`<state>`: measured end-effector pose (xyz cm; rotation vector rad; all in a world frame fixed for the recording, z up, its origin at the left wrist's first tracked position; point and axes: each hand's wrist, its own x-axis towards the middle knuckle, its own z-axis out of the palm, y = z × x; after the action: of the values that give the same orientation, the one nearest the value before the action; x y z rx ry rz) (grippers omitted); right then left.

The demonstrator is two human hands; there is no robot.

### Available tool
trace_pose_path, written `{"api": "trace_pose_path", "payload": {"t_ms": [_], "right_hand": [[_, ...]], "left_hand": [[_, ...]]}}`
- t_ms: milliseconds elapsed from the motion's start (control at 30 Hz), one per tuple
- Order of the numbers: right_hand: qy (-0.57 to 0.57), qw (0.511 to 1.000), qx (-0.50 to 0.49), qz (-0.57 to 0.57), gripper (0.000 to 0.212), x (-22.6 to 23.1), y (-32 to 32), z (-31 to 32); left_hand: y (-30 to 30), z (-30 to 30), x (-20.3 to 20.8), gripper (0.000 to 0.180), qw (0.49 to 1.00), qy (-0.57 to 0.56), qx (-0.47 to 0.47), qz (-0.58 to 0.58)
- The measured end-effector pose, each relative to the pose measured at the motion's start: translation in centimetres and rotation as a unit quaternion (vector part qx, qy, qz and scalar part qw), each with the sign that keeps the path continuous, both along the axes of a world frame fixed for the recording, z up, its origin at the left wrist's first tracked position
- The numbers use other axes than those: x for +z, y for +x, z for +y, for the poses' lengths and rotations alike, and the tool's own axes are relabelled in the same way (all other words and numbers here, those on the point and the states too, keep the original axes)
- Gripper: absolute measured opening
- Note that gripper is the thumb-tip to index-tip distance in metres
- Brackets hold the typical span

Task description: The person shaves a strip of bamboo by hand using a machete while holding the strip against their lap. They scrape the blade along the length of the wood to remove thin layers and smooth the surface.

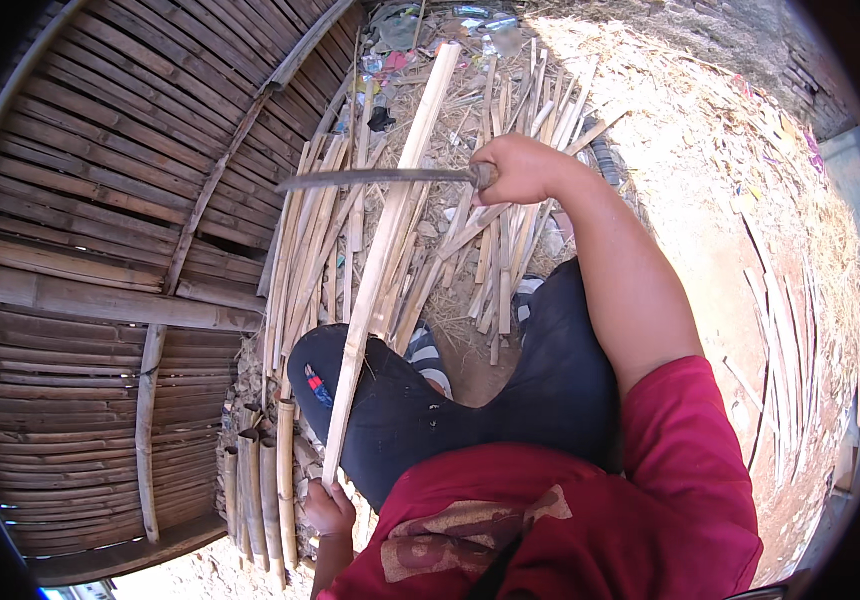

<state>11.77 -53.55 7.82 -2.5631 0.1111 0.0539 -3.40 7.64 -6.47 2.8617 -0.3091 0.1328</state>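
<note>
While a person in a maroon shirt point(685, 440) and dark trousers point(570, 340) is looking down at their own work, a slatted bamboo wall point(100, 150) is filling the far left side. Just right of its lower part, several bamboo poles point(268, 490) are standing close together. Next, near the lower edge, the left hand point(328, 512) is closing around the near end of a long pale strip point(380, 275) of bamboo or wood, its fingers curling over the edge. The strip is slanting up and away from that hand, passing over the person's left thigh and reaching above a loose pile of similar strips point(503, 265) on the ground. Across its upper half, a long-bladed knife point(350, 179) is lying nearly level, its tip pointing left; from this angle it is hard to tell whether the blade is touching the strip or hovering above it. Further right, the right hand point(530, 168) is gripping the knife's handle in a tight fist, with the bare forearm stretching out from the sleeve. At the far right, more thin strips point(790, 340) are lying on the sunlit ground, well apart from the hands.
</note>
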Motion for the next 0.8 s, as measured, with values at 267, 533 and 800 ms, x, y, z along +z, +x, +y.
{"api": "trace_pose_path", "payload": {"t_ms": [267, 533, 800], "right_hand": [[-0.007, 0.993, -0.090, -0.070, 0.062, -1.5, 0.0, -2.1], [-0.057, 0.991, 0.103, -0.062, 0.046, 3.0, -2.3, 4.1], [-0.062, 0.988, 0.058, -0.127, 0.039, 2.5, -1.9, 4.5]], "left_hand": [[0.3, 0.4, 0.4, 0.039, 0.999, 0.011, -0.006, -0.046], [0.3, -0.9, 2.2, 0.046, 0.996, -0.069, -0.055, 0.029], [2.9, -6.4, 6.4, 0.046, 0.990, -0.134, -0.027, 0.034]]}}
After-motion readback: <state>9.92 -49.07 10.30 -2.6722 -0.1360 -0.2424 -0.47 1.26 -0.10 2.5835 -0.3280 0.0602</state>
